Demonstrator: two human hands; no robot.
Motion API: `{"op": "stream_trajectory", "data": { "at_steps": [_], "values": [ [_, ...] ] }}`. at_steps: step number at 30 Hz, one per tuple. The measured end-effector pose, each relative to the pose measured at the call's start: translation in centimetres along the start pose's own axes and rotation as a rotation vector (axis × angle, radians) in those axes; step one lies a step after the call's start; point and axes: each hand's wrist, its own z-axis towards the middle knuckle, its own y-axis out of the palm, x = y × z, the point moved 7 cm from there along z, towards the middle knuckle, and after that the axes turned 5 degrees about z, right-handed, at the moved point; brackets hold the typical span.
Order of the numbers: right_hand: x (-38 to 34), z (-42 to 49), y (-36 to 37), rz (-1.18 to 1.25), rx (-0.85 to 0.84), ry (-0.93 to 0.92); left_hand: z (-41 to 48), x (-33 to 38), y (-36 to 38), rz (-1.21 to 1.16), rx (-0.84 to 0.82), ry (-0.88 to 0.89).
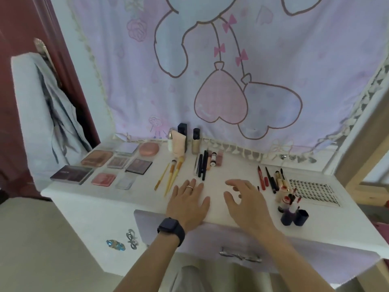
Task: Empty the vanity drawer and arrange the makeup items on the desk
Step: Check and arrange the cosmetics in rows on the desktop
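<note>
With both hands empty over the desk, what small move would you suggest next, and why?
Probably move the right hand to the bunched lip tubes and line them up; the palettes and pencils already lie in neat rows, and that hand is nearest.

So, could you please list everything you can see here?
Palettes and compacts: eight, pink to dark purple, desk left.
Brushes: three, yellow handles, centre-left.
Bottles and tube: several, black, pink, beige, back.
Black pencils: several, centre.
Liners and lip tubes: many, red, dark, right.
Lash tray: one, white, far right.
Drawer: one, lilac, below desk edge.
Hair clips: two, blue, silver, desk front.
Cloth: one, lilac, behind.
Left hand: flat on desk.
Right hand: fingers relaxed, above desk.
</note>
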Motion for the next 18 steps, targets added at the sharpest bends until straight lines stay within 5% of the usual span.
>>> {"op": "stream_trajectory", "data": {
  "at_steps": [13, 18],
  "values": [
    [5.2, 14.8, 6.7, -0.470, -0.391, 0.173, 0.3, -0.6, 0.5, -0.055, 0.051, 0.016],
    [5.7, 14.8, 5.6, -0.534, -0.225, 0.159, 0.5, -0.6, 0.6, -0.060, 0.065, 0.016]
  ]
}}
